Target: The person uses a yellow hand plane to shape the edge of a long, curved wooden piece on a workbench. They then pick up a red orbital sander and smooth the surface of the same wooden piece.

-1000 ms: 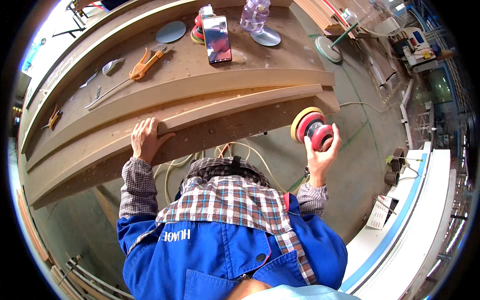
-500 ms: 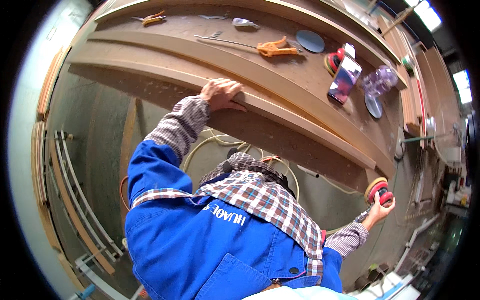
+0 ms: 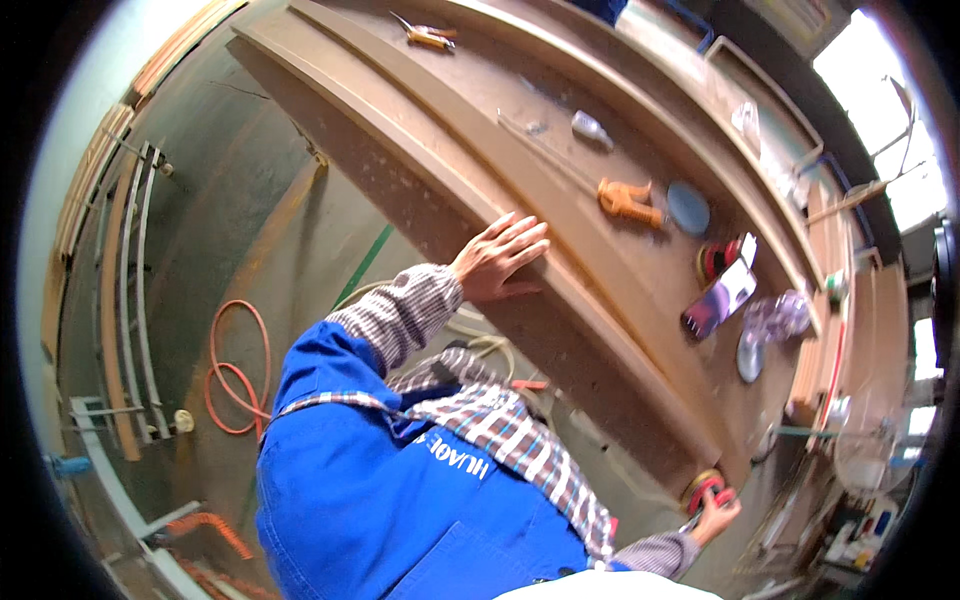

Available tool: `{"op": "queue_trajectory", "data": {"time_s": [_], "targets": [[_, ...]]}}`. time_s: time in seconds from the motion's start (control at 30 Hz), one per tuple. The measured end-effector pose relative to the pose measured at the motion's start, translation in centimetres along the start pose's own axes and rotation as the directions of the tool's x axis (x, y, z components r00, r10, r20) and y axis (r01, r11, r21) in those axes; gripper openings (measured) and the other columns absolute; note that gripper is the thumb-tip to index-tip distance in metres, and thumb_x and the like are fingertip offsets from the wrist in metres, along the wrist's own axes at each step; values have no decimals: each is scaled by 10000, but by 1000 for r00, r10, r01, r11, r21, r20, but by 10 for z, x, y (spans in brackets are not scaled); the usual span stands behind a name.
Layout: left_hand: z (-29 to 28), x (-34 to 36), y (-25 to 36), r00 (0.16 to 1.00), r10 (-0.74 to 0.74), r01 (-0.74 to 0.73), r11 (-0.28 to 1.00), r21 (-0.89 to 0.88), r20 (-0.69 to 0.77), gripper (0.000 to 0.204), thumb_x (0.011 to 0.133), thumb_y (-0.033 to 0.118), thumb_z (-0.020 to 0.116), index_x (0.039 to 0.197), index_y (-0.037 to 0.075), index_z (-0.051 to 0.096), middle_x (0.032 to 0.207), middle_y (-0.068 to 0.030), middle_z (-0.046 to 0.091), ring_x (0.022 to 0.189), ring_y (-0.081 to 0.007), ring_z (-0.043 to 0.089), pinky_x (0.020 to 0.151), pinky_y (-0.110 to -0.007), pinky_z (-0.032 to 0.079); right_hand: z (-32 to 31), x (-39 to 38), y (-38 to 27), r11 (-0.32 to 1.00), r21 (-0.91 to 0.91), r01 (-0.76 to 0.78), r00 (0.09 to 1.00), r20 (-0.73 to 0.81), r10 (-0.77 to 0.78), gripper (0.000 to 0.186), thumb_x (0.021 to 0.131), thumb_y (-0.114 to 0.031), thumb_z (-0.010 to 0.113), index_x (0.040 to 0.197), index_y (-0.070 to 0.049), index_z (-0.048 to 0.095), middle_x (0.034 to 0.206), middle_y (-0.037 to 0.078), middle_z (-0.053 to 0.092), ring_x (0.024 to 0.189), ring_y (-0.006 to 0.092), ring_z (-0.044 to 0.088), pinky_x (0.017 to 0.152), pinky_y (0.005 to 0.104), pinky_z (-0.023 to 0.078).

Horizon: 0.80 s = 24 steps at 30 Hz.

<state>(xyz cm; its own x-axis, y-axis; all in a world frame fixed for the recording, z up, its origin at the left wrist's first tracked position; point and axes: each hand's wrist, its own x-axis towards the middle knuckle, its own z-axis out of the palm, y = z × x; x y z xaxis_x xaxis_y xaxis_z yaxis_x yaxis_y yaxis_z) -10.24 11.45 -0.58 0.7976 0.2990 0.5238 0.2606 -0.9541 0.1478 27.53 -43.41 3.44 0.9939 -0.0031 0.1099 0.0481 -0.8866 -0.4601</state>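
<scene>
My left hand (image 3: 502, 258) lies on a long wooden board (image 3: 420, 170) standing along the near edge of the workbench, its fingers stretched out over the board's top edge. In my right hand (image 3: 716, 519) is a red round sander (image 3: 704, 488), held at the right end of the bench by the board's end. The sander appears to touch the wood there, though I cannot tell how firmly. A second wooden strip (image 3: 470, 150) runs just behind the first board.
On the bench lie an orange air blow gun (image 3: 630, 202), a smaller orange-handled tool (image 3: 428, 38), a grey sanding disc (image 3: 688, 207), another red sander (image 3: 714, 262), a phone (image 3: 720, 300) and a clear plastic bottle (image 3: 776, 318). An orange hose (image 3: 240, 385) coils on the floor at left.
The view has turned. My left hand's fingers, curled over the board before, are now stretched out. The sander in my right hand has come against or close to the bench's right end.
</scene>
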Motion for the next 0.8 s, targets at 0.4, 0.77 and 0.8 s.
{"op": "queue_trajectory", "data": {"time_s": [0.4, 0.77, 0.8], "targets": [[-20, -22, -93, 784, -566, 615, 761, 205, -255, 769, 936, 582, 417, 1301, -92, 487, 1410, -271, 422, 1378, -357, 334, 1166, -445, 179, 10, 3, 6, 978, -199, 70, 973, -203, -111, 629, 631, -365, 853, 1059, -70, 499, 962, 192, 649, 896, 405, 625, 797, 477, 481], [1, -4, 44, 966, -226, 219, 973, -72, -123, 687, 859, 524, 612, 1199, -72, 582, 1356, -232, 503, 1308, -333, 451, 1133, -461, 283, 43, 65, 90, 952, -110, 285, 889, -341, -305, 627, 487, -301, 938, 887, -35, 535, 821, 125, 608, 757, 307, 595, 746, 407, 498], [-4, -4, 35, 962, -246, 245, 969, -26, -121, 675, 861, 522, 610, 1192, -66, 589, 1344, -225, 516, 1297, -334, 463, 1129, -463, 289, 43, 66, 92, 947, -123, 297, 881, -347, -321, 634, 487, -302, 938, 894, -31, 535, 817, 124, 605, 758, 301, 594, 748, 405, 497]]}}
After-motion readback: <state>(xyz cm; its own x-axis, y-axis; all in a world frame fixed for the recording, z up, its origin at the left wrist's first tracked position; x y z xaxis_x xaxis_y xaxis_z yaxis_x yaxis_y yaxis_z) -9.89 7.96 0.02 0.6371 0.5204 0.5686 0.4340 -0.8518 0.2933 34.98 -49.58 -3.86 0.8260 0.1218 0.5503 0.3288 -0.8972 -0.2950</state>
